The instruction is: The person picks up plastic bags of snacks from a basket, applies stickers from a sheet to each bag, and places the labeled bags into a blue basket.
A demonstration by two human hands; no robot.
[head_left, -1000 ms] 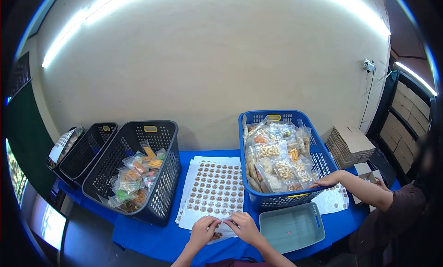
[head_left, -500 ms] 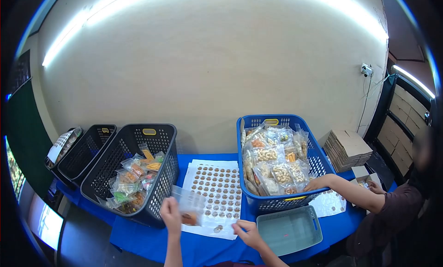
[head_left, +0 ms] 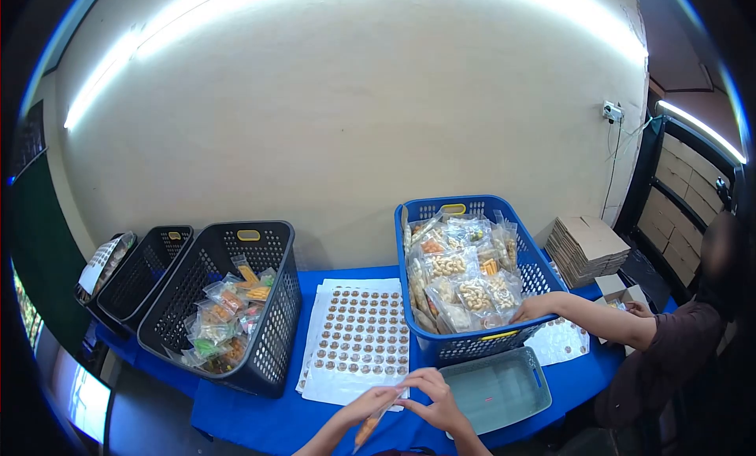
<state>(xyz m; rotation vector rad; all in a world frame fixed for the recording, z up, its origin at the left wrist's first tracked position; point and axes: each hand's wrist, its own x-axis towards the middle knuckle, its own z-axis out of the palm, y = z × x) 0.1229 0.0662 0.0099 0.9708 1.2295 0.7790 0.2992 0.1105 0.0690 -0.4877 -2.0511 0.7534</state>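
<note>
Three dark perforated baskets stand at the left; the largest holds clear packets of food. To its right, apart from it, a sheet of round brown labels lies on the blue cloth.

Just in front of the sheet, the left hand has its fingers drawn together, pinching the upper part of a small clear bag. The bag slants down below the hand, orange-brown contents at its lower end. Handling it at its top edge seems to be the step in hand, and such thin film calls for light, close fingertip control.

The right hand meets the left at the fingertips, index finger and thumb curved with a gap between; whether they grip the film, I cannot tell.

Farther right are a grey-green tray and a blue basket of packets, a co-worker's hand at its near corner.
</note>
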